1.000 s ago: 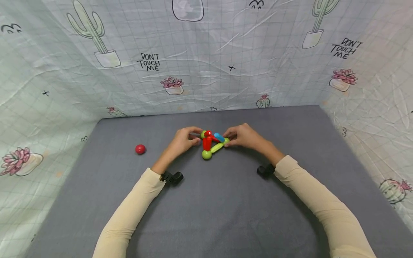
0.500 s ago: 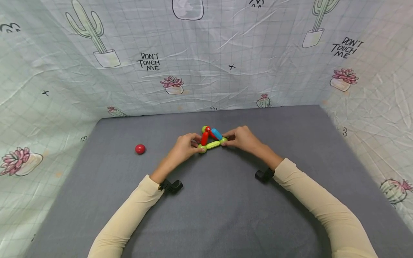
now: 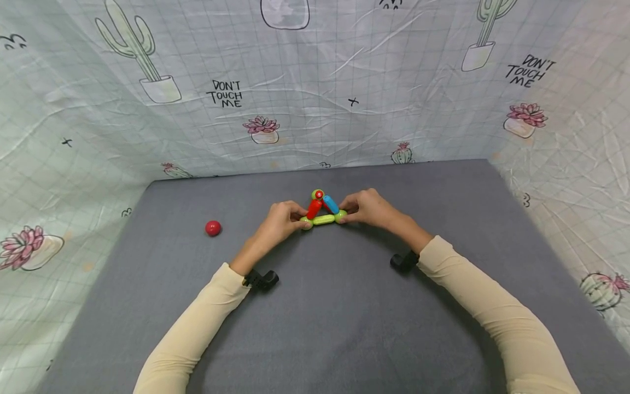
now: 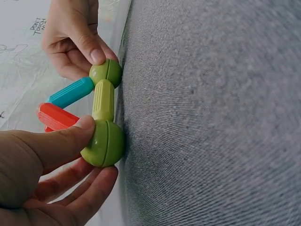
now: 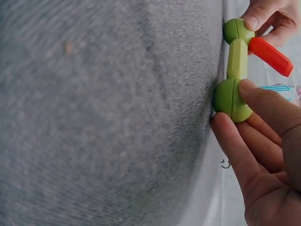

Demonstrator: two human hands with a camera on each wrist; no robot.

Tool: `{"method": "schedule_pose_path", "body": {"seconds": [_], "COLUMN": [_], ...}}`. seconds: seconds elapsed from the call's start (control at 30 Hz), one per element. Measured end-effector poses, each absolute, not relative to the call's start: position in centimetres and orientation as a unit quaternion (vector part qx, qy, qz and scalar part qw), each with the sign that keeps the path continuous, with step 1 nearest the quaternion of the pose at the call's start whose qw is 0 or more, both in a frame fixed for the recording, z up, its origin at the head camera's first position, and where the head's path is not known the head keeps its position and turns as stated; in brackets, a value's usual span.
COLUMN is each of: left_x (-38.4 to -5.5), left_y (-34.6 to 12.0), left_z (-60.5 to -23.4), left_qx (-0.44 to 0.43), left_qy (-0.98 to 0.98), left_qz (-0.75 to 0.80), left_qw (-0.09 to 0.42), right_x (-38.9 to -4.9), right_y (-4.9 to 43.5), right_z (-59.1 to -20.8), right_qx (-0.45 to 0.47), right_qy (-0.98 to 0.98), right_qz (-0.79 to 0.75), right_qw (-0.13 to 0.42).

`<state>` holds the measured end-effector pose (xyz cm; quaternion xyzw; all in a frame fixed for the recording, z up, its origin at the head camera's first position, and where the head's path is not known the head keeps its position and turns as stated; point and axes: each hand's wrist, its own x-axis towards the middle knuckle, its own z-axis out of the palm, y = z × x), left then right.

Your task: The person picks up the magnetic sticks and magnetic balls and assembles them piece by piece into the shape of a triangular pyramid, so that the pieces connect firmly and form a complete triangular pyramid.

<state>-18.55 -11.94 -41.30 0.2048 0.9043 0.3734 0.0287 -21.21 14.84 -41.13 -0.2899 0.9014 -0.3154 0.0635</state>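
A small frame of magnetic rods and balls stands at mid-table in the head view. My left hand (image 3: 281, 220) pinches its front left green ball (image 4: 104, 145) between thumb and fingers. On the other side, my right hand (image 3: 371, 209) grips the front right green ball (image 5: 229, 100) the same way. A yellow-green rod (image 3: 324, 220) joins these two balls. From the left ball a red rod (image 3: 314, 209) slants up; a blue rod (image 3: 331, 204) slants up from the right one. Another green ball (image 3: 314, 194) sits behind, partly hidden by a red rod end.
A loose red ball (image 3: 213, 228) lies on the grey cloth-covered table (image 3: 334, 317), left of my left hand. Behind the table and along its sides hangs a pale curtain (image 3: 315, 71) with cactus prints. Each wrist carries a black camera.
My left hand has shifted from the rear left ball to the front left one. The frame has turned, so the yellow-green rod now lies nearly straight across the front. My right hand keeps its ball.
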Motion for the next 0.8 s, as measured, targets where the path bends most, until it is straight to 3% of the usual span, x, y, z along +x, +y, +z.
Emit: {"method": "schedule_pose_path", "body": {"seconds": [0.8], "left_x": [-19.07], "left_y": [-12.55], "left_z": [-41.66], "left_qx": [0.185], "left_qy": [0.909], "left_qz": [0.372], "left_qw": [0.027], "right_x": [-21.55], "right_y": [15.08], "right_z": [-41.26], "right_qx": [-0.269], "right_qy": [0.893], "right_qz": [-0.35], "right_qw": [0.093]}}
